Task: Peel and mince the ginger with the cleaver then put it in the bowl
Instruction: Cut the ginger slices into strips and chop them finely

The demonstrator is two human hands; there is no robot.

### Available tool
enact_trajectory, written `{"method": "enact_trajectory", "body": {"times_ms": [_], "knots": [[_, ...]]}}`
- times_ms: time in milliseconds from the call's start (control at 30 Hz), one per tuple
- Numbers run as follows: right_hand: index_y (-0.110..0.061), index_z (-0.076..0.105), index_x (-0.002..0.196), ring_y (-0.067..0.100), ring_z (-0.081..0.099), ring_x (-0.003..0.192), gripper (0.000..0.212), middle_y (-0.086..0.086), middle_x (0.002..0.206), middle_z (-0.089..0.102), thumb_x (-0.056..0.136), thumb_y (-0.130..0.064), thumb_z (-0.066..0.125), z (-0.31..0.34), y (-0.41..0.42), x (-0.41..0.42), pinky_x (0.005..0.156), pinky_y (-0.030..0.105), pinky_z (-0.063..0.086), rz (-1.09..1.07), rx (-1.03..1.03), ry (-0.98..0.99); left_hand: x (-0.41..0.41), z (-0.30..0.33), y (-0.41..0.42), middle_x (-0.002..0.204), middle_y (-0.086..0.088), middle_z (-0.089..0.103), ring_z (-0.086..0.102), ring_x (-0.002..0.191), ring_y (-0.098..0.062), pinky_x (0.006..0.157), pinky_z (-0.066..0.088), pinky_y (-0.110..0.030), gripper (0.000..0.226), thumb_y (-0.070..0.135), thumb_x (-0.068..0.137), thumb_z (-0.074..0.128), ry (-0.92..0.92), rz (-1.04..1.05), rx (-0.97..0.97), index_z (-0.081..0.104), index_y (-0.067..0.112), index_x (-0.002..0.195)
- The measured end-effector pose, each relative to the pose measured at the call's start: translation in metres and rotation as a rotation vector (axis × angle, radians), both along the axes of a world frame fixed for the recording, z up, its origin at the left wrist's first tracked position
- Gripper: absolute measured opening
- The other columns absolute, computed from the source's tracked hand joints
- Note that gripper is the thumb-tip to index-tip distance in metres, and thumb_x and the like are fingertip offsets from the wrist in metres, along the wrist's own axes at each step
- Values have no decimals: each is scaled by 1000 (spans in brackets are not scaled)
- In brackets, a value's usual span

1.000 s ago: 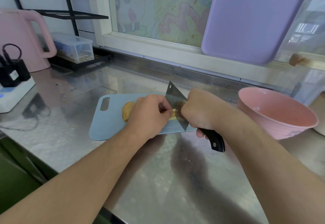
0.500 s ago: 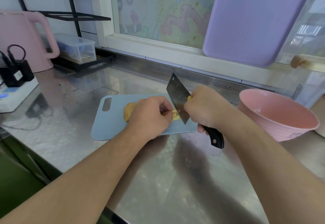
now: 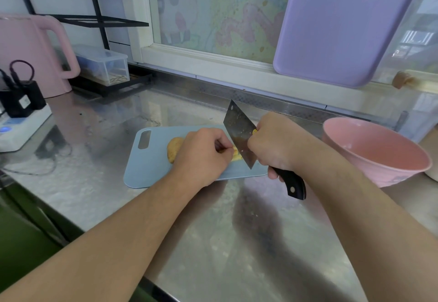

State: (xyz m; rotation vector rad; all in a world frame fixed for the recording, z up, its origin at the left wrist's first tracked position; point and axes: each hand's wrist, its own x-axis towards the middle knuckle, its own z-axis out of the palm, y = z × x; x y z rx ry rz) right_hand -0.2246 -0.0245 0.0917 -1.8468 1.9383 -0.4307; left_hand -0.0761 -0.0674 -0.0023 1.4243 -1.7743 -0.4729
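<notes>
Two bare forearms reach in from the bottom edge, with no sleeves, watch or rings showing on them. The left hand (image 3: 203, 157) and the right hand (image 3: 276, 145) wear no gloves. The arms are lean. The rest of the person lies out of view.

I'm looking at a home kitchen: a steel table (image 3: 213, 242) under a window (image 3: 218, 10), a pink kettle (image 3: 26, 52), a blue cutting board (image 3: 151, 171) and a pink bowl (image 3: 379, 157).
</notes>
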Motion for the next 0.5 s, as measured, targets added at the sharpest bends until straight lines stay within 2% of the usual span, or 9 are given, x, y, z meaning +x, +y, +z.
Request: {"method": "enact_trajectory", "body": {"times_ms": [67,233,400,500], "knots": [[-2,53,76,26,53,32,15,16,49,55,86,3,42,1,2,1,41,22,43,6,14,12,-1,1,0,78,16,74,69,78,0,76,59,-24,8,23,89,78,-3,4,2,78,27,82],[-2,55,78,25,55,33,17,19,65,61,89,3,43,2,3,2,42,24,45,13,66,30,0,1,1,78,16,74,69,77,0,75,59,-25,7,23,89,78,-5,9,8,78,26,83],[-5,51,83,25,57,34,14,17,69,60,88,2,41,-5,3,9,41,24,46,6,55,62,0,2,1,76,17,73,69,76,0,68,54,-18,8,27,88,80,-12,15,21,77,29,80],[-5,51,81,29,61,41,13,15,65,58,89,3,44,-14,0,14,39,25,46,15,-1,99,0,3,2,78,16,74,69,77,-1,68,55,-19,8,28,88,79,-25,15,27,77,30,81]]}}
